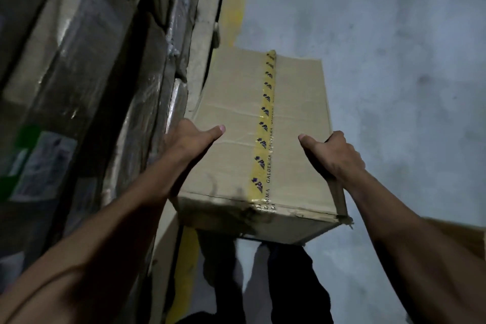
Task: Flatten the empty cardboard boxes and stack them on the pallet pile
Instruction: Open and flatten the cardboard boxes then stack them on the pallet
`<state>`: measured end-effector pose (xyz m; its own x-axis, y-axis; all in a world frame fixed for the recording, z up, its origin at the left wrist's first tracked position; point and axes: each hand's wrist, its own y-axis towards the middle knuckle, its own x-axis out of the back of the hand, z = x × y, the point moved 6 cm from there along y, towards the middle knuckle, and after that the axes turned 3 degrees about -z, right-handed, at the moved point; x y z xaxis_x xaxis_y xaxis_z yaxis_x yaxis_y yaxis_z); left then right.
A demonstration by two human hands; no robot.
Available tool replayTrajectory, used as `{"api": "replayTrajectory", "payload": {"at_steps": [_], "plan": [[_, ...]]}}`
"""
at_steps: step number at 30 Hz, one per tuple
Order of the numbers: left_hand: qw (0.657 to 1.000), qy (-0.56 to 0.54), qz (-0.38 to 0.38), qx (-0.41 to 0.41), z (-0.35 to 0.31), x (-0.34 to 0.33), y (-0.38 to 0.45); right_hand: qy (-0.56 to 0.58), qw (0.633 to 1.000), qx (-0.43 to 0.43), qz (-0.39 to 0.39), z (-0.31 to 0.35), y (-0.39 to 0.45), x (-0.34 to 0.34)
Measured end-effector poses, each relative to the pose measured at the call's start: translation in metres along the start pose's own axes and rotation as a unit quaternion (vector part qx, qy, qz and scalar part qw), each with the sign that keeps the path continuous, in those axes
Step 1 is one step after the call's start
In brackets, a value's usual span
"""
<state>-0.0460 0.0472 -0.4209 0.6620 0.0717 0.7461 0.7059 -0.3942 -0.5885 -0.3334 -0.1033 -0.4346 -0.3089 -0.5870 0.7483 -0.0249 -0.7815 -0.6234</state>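
Observation:
A brown cardboard box point(286, 102), still in its box shape, hangs above the floor in front of me. A strip of yellow printed tape point(264, 126) runs along the middle of its top face. My left hand point(190, 137) grips the box's left edge, thumb lying on top and fingers hidden down the side. On the right edge, my right hand point(331, 155) holds the box the same way, with its thumb on the top face and its fingers curled over the edge.
A tall stack of plastic-wrapped cartons point(86, 87) stands close on my left. Flat cardboard sheets point(207, 21) lean against it beyond the box. A yellow line point(236, 5) marks the grey concrete floor point(394, 60). My legs point(263, 284) are below the box.

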Motion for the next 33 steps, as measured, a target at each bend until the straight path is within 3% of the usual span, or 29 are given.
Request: {"api": "replayTrajectory", "payload": {"at_steps": [13,22,29,33], "plan": [[0.993,0.108,0.039,-0.023,0.107,-0.05,-0.172,-0.01,0.998,-0.058,0.025,-0.176,-0.164,-0.049],[0.989,0.141,0.013,-0.029,0.177,-0.102,-0.293,0.065,0.994,-0.071,0.048,-0.297,-0.262,-0.088],[0.991,0.131,0.009,-0.024,0.266,-0.142,-0.334,0.077,0.994,-0.08,0.025,-0.356,-0.322,-0.139],[0.993,0.108,-0.01,-0.049,0.309,-0.17,-0.339,0.086,0.993,-0.082,-0.03,-0.378,-0.343,-0.177]]}}
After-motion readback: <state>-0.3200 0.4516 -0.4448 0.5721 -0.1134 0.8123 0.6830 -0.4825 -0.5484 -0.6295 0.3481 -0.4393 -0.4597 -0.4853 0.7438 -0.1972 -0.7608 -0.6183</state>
